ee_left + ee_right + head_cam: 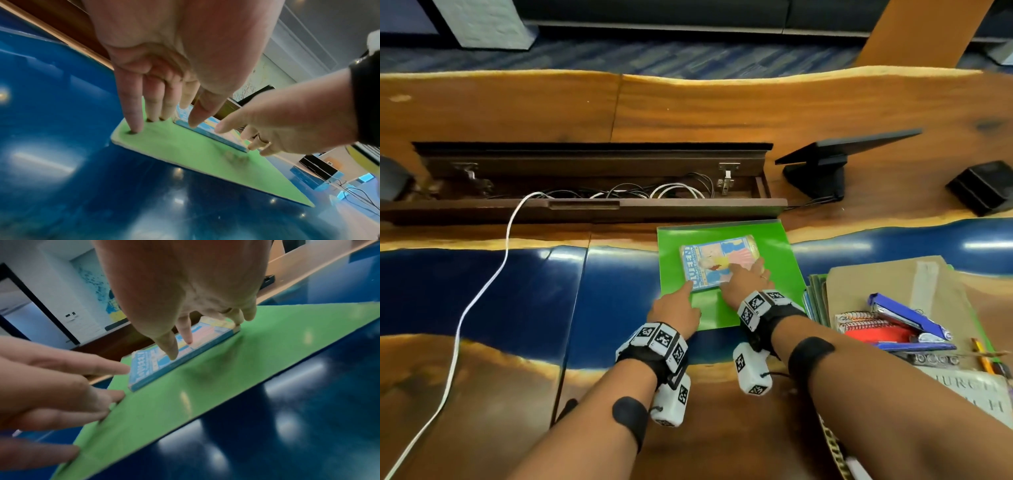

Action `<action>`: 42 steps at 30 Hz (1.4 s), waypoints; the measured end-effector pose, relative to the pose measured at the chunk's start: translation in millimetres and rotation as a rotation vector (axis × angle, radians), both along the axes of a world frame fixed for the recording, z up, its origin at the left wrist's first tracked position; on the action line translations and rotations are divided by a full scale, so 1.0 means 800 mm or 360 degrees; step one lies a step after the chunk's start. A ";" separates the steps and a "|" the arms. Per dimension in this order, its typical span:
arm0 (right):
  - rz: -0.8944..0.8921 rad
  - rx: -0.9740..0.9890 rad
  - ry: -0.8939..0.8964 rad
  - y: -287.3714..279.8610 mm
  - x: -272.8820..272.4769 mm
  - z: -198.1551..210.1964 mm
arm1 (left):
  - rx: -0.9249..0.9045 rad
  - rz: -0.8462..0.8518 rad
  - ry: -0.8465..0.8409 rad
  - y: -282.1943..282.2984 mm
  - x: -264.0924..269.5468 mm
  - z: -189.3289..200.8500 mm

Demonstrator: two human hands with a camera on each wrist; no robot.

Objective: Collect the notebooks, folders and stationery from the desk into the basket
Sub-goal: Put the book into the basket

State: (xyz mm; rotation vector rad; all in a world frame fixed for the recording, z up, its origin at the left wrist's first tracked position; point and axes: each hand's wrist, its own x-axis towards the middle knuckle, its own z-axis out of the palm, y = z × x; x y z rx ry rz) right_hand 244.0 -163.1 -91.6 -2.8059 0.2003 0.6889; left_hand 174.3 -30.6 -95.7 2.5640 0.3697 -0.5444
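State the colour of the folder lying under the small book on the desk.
Bright green. The folder shows best in the head view.

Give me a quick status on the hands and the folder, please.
Both hands open: left hand fingertips on green folder, right hand fingertips on small booklet. Booklet lies atop folder, flat on desk. Nothing blocking.

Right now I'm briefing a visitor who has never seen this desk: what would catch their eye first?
The bright green folder on the glossy blue strip of the desk, a small picture book lying on it. Both hands are there: the left hand touches the folder's near left corner, the right hand rests on the book. To the right sits a pile of notebooks and envelopes.
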 end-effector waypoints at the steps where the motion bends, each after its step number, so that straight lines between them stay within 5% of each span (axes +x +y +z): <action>1: 0.0021 -0.0029 0.0018 -0.001 0.000 -0.003 | -0.0009 0.0002 -0.0003 0.003 -0.001 -0.001; 6: 0.0245 -0.0119 -0.0029 -0.010 -0.020 -0.009 | -0.0056 0.0014 0.0007 0.018 -0.021 -0.012; 18: 0.0201 -0.0091 0.0101 -0.019 -0.090 0.006 | 0.0158 -0.0029 0.0101 0.009 -0.131 -0.018; 23: -0.0012 0.0142 -0.0062 -0.036 -0.133 -0.005 | 0.0116 -0.0125 0.0094 0.009 -0.162 -0.020; 29: -0.0279 0.0065 0.0037 -0.034 -0.158 -0.002 | 0.0036 -0.0140 0.0074 0.011 -0.174 -0.016; 35: -0.0510 0.0285 0.0207 -0.051 -0.154 0.021 | -0.0049 0.0020 0.0043 0.006 -0.173 -0.013; 42: -0.0584 0.0998 0.0036 -0.057 -0.147 0.057 | -0.0652 0.0411 0.0007 0.010 -0.165 -0.017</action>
